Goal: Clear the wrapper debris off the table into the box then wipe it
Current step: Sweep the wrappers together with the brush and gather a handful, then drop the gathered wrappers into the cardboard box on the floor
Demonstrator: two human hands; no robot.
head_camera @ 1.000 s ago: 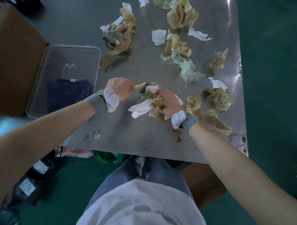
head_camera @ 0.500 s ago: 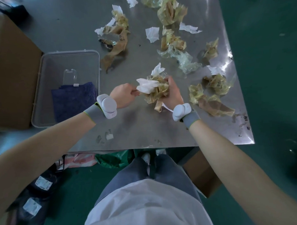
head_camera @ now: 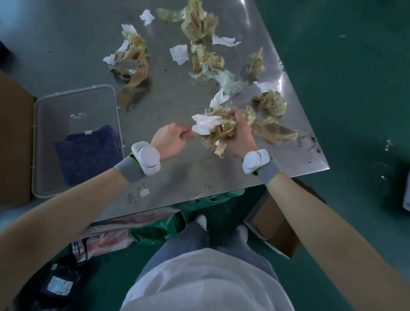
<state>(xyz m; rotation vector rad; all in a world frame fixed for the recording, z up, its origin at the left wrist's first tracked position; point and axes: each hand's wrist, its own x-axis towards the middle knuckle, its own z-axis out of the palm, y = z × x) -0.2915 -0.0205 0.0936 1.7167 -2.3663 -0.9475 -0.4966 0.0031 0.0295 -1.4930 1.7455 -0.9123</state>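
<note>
Item: wrapper bundle (head_camera: 218,129), crumpled tan film and white paper, held above the metal table (head_camera: 181,170). My right hand (head_camera: 239,139) gripped it, fingers curled around it; my left hand (head_camera: 172,139) pinched its white paper edge. More wrapper scraps (head_camera: 199,24) lay beyond the bundle. Clear box (head_camera: 75,95) sat well left of the bundle, blue cloth (head_camera: 88,153) inside

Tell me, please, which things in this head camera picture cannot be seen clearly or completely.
- Right hand fingers: hidden by the wrapper bundle it grips.
- Left hand fingertips: curled under, so the pinch on the white paper is hidden.
- Cardboard box under the table: the inside is hidden by the tabletop and right forearm.
- Print on the brown strip: too small.
</note>
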